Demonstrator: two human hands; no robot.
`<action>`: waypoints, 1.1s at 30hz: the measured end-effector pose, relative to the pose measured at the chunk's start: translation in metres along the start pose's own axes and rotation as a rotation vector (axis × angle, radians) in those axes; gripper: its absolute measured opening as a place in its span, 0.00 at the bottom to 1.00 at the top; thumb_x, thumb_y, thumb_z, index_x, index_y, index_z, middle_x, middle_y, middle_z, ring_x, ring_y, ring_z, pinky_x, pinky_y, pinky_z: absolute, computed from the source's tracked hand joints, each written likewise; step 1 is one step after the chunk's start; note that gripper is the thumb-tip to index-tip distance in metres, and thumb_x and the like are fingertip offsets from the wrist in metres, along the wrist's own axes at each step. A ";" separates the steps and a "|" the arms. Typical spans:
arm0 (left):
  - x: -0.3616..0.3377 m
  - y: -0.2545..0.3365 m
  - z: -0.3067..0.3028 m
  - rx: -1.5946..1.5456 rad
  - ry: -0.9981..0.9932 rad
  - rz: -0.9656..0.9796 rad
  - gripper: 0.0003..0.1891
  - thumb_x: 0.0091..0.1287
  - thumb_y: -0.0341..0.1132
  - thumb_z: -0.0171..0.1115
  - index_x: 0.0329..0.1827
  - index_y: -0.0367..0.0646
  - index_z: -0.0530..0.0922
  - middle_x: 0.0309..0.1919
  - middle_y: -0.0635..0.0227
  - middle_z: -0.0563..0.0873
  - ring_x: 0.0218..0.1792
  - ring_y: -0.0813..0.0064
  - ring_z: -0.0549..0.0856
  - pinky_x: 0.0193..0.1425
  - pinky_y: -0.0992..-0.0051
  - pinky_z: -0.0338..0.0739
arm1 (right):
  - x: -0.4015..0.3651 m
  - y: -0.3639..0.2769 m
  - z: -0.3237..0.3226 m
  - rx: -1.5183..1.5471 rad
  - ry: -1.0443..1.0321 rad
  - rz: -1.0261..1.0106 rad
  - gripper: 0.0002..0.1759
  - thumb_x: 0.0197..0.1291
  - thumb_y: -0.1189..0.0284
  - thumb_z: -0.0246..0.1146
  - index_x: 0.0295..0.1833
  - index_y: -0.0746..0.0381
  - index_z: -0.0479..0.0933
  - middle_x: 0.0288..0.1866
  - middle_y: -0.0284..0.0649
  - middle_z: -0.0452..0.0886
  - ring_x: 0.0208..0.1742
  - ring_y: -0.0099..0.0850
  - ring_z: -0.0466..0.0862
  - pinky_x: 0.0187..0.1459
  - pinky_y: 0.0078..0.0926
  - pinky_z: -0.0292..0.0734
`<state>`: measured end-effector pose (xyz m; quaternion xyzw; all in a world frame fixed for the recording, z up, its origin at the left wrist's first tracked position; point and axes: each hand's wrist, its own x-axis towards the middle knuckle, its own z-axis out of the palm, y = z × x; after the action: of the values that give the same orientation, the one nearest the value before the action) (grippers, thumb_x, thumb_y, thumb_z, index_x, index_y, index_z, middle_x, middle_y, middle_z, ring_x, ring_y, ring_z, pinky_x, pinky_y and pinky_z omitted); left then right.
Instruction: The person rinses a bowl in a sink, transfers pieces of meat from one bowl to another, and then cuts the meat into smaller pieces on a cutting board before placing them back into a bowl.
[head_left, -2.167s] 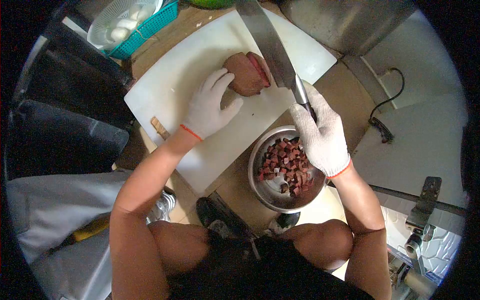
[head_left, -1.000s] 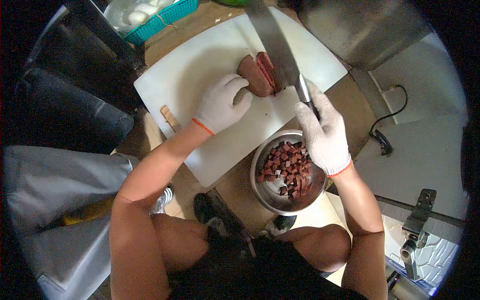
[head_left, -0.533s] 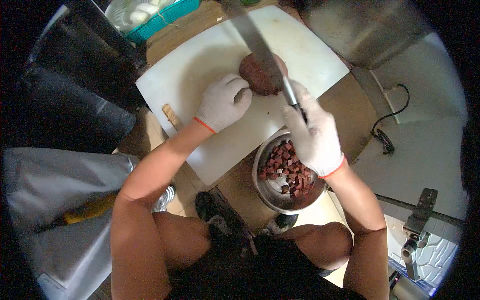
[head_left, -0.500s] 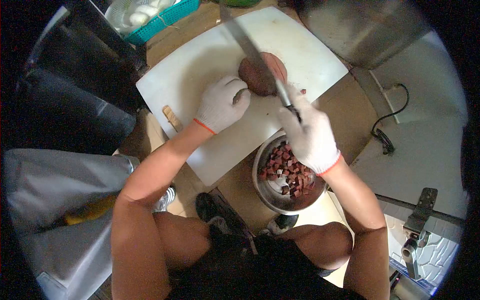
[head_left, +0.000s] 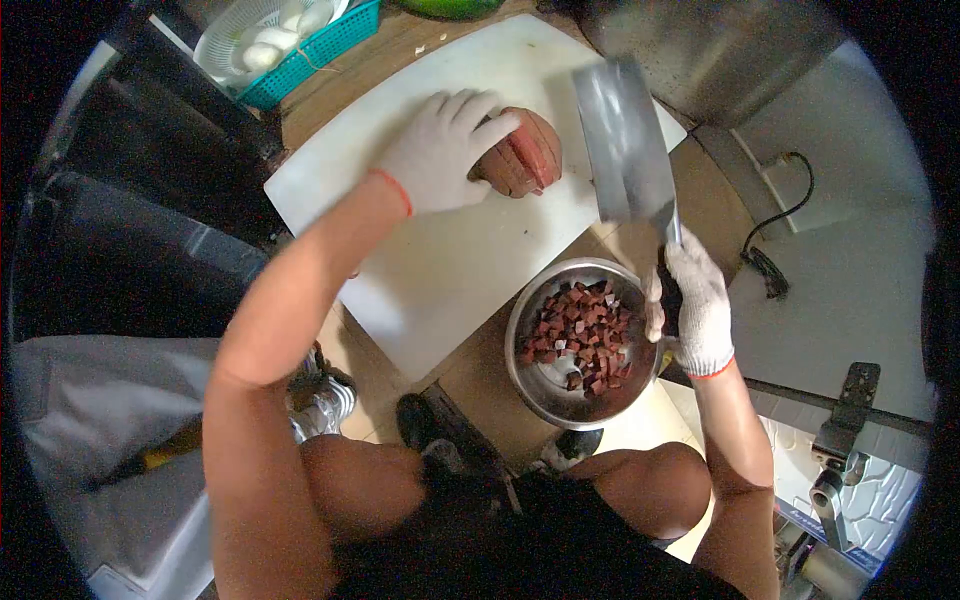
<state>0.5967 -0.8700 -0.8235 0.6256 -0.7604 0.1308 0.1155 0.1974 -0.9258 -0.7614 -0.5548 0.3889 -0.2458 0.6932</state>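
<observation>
A dark reddish-brown rounded food block (head_left: 535,150) lies on the white cutting board (head_left: 420,290), with cut lines and a paler red face showing. My gloved left hand (head_left: 440,150) grips it from its left side, fingers curving over the top. In my gloved right hand (head_left: 695,300) is the handle of a cleaver (head_left: 628,140). Its broad blade is raised flat-side up, right of the block and apart from it. Below the board's right edge, a steel bowl (head_left: 520,385) holds many small reddish-brown cubes (head_left: 585,335).
A teal basket (head_left: 330,50) with a white colander of pale peeled pieces stands at the upper left. Part of a green vegetable (head_left: 450,6) shows at the top edge. On the right are a black cable (head_left: 768,270) and a metal bracket (head_left: 845,410). Another person's grey clothing (head_left: 110,400) is at left.
My right hand has carried the cleaver right and away from the block, turning its blade flat. My left hand has shifted up onto the block, which now shows its cut face.
</observation>
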 end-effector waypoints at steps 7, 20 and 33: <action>0.071 0.000 -0.003 0.039 -0.381 0.201 0.63 0.55 0.48 0.87 0.99 0.56 0.68 0.96 0.49 0.69 0.87 0.40 0.81 0.92 0.47 0.78 | -0.011 0.069 -0.030 0.349 -0.018 0.290 0.22 0.97 0.55 0.58 0.80 0.57 0.77 0.34 0.34 0.86 0.17 0.27 0.79 0.17 0.29 0.79; 0.074 0.013 0.007 -0.113 -0.391 -0.486 0.56 0.61 0.72 0.79 0.86 0.40 0.81 0.77 0.41 0.89 0.76 0.40 0.91 0.82 0.51 0.87 | 0.042 0.041 -0.004 0.176 -0.152 0.237 0.16 0.94 0.56 0.64 0.71 0.55 0.83 0.32 0.33 0.84 0.20 0.26 0.79 0.18 0.30 0.75; 0.042 -0.001 0.032 -0.220 -0.316 -0.437 0.62 0.71 0.80 0.73 0.93 0.35 0.71 0.85 0.39 0.81 0.83 0.36 0.83 0.86 0.45 0.81 | 0.082 0.002 0.020 -0.713 0.068 -0.682 0.28 0.91 0.65 0.67 0.86 0.69 0.81 0.43 0.40 0.89 0.44 0.28 0.87 0.52 0.33 0.86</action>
<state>0.5890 -0.9203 -0.8396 0.7709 -0.6258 -0.0793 0.0882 0.2611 -0.9770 -0.7838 -0.8448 0.2672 -0.3283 0.3273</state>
